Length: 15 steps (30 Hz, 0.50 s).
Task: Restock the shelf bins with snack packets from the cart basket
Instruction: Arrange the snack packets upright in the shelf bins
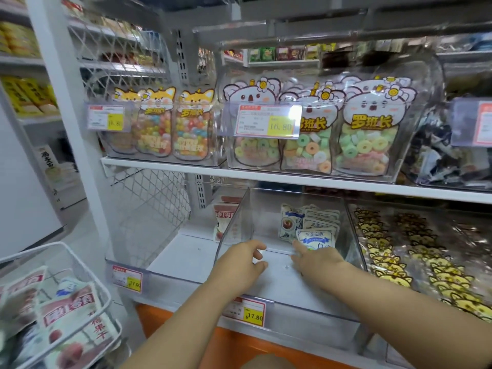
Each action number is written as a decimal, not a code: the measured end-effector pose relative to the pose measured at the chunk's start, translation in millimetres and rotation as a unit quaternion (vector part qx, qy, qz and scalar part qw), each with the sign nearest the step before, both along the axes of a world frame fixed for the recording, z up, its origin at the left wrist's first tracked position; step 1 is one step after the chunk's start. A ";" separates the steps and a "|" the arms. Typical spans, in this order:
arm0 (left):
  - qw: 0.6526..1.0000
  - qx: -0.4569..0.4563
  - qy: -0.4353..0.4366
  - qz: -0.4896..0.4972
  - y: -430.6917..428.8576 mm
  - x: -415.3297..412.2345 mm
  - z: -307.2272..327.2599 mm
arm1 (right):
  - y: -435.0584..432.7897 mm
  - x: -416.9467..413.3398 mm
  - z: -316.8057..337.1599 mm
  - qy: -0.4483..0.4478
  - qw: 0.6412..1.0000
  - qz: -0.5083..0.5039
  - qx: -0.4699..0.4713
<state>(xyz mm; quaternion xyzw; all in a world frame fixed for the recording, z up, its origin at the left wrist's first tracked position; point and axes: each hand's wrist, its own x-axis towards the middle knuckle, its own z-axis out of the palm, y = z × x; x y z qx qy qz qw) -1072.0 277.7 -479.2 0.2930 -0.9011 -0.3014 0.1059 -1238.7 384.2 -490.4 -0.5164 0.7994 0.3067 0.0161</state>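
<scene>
1. Right hand (316, 259) in the bin (287, 286) below the shelf (266, 174), reaching far, fingertips against the lower edge of the front packet (314, 239). Grip hidden by the hand itself, so grasping or merely touching: cannot tell.
2. Left hand (239, 262) in the same bin, near left, just beside its clear left wall. Fingers loosely curled, thumb apart from them, nothing seen inside.
3. Front packet white and blue, standing on its bottom edge, long axis upright, top up, printed face toward the near side, leaning slightly. Just far of the right hand and touching it, right of the left hand and apart from it.
4. Other packets (306, 219) of the same kind behind it, also upright with faces near, overlapping in a short row at the far right of the bin.
5. Basket (61, 244) of white wire at the near left, lower than the bin. Red packets (66, 307) lying flat and jumbled in it, blurred.
6. Left bin (173, 257) with one red-and-white packet upright at its far right end.
7. Tag (250, 312) reading 17.80 on the bin's near face.
8. Cat packets (386, 262), yellow, in overlapping rows just right of the bin.
9. Candy bags (370, 129) upright in clear bins on the shelf.
</scene>
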 end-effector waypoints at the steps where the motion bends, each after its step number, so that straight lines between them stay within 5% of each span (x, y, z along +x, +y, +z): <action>1: 1.000 0.000 0.014 0.000 1.5 6.7 5.4 | 3.9 3.9 9.4 0.000 1.000 0.012 -0.024; 6: 0.995 -0.021 0.095 0.029 8.0 64.6 38.1 | 7.7 44.6 52.6 -0.057 0.970 0.066 -0.226; 10: 0.988 -0.082 0.104 0.076 6.2 139.3 62.6 | -8.8 113.9 84.4 -0.153 0.911 0.145 -0.354; 15: 0.966 -0.174 0.054 0.184 -11.8 244.1 75.3 | -46.7 212.1 104.6 -0.264 0.848 0.257 -0.380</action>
